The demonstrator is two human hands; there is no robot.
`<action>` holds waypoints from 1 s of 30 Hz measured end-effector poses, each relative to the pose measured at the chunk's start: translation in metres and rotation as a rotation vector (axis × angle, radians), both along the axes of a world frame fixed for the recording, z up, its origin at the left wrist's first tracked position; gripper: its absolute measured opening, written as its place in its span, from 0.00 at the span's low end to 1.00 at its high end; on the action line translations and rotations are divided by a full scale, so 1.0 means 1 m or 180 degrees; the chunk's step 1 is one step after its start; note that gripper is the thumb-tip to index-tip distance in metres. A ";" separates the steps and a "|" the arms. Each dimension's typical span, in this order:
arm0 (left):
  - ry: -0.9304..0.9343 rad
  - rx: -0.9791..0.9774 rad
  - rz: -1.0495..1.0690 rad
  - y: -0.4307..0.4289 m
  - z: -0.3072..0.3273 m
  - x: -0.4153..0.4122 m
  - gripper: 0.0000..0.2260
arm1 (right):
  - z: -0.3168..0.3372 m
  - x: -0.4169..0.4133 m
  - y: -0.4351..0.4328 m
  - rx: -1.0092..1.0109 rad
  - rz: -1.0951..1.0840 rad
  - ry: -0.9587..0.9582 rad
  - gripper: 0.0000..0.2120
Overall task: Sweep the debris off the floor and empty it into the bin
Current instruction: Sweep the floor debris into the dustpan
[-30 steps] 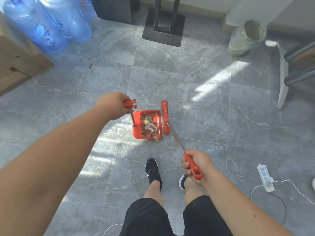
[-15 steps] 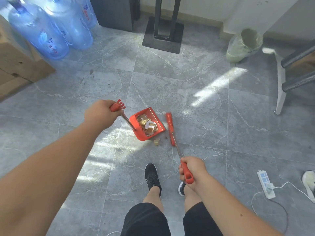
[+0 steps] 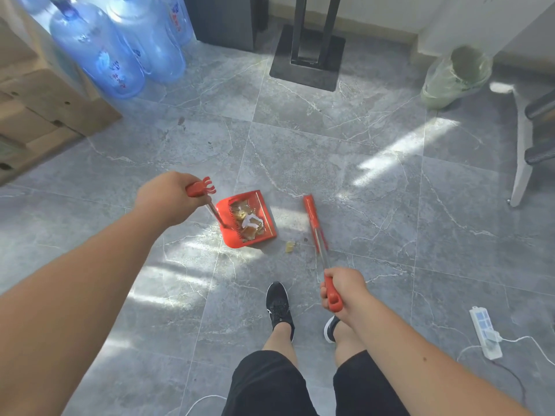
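A red dustpan (image 3: pixel 264 211) rests on the grey tile floor, holding brown and white debris (image 3: pixel 247 222). My left hand (image 3: pixel 163 198) grips the red top of its long handle. My right hand (image 3: pixel 344 291) grips the red handle of a broom whose red head (image 3: pixel 312 216) stands on the floor to the right of the pan, apart from it. A small yellowish scrap (image 3: pixel 289 246) lies on the floor between pan and broom. The bin (image 3: pixel 455 76), lined with a pale green bag, stands at the far right by the wall.
Blue water jugs (image 3: pixel 120 52) and cardboard boxes (image 3: pixel 36 115) stand at the far left. A black stand base (image 3: pixel 306 58) is at the back centre. A white chair leg (image 3: pixel 521 151) is at the right. A power strip (image 3: pixel 485 333) with cables lies near my right foot.
The dustpan has turned and shifted left, away from the broom. The broom head moved right, and one scrap now lies on the floor between them.
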State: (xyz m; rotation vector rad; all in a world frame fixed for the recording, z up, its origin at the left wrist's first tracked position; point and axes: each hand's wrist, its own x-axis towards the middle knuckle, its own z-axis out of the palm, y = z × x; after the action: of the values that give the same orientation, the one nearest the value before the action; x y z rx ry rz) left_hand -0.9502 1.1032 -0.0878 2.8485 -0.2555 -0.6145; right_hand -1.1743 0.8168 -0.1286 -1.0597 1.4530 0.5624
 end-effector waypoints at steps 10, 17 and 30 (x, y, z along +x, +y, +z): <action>0.0237 -0.0125 -0.0146 0.030 -0.016 -0.054 0.10 | 0.000 0.007 0.029 0.0164 0.0362 -0.0056 0.09; 0.0686 -0.0156 -0.0437 -0.007 -0.025 -0.086 0.09 | 0.011 0.018 0.040 0.0461 0.0401 -0.0133 0.12; 0.0601 -0.0169 -0.0276 -0.010 -0.022 -0.099 0.10 | 0.053 -0.010 -0.012 0.0730 0.0223 -0.0250 0.06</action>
State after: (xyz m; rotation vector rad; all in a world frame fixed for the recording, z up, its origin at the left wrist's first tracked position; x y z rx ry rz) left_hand -1.0496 1.0933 -0.1096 2.7169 -0.3585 -0.8743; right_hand -1.1842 0.8052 -0.0755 -0.9428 1.2538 0.7121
